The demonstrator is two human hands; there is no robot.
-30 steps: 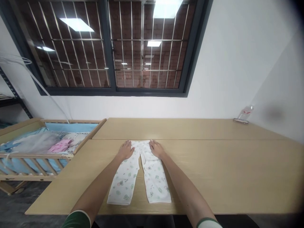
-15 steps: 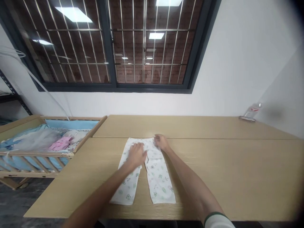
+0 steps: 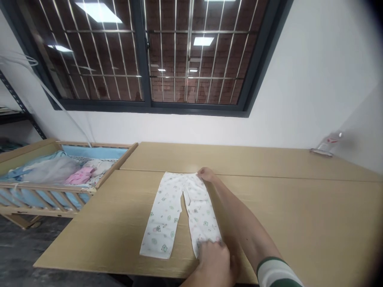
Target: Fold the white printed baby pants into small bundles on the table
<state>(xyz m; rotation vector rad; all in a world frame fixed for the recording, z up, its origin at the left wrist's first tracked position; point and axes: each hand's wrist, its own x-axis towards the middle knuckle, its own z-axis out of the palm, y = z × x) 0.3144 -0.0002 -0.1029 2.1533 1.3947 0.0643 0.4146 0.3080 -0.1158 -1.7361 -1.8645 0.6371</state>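
A pair of small white baby pants (image 3: 167,211) with a green and grey animal print lies flat on the wooden table, legs toward me and slightly parted. My right hand (image 3: 206,174) pinches the right corner of the waistband at the far end. Down at the near end, my left hand (image 3: 216,257) is closed over the hem of the right leg, its fingers curled and partly covering the cloth. The left pant leg lies untouched.
The wide tabletop (image 3: 284,215) has a seam running across it. A wooden crib (image 3: 116,165) with blue lining stands at the left, holding bedding and a pink cloth (image 3: 80,176). A clear plastic item (image 3: 326,145) sits at the back right. Behind is a barred window (image 3: 191,71).
My left hand has moved from the upper left part of the pants down to the right leg's hem. My right hand stays at the waistband corner. The view has shifted slightly.
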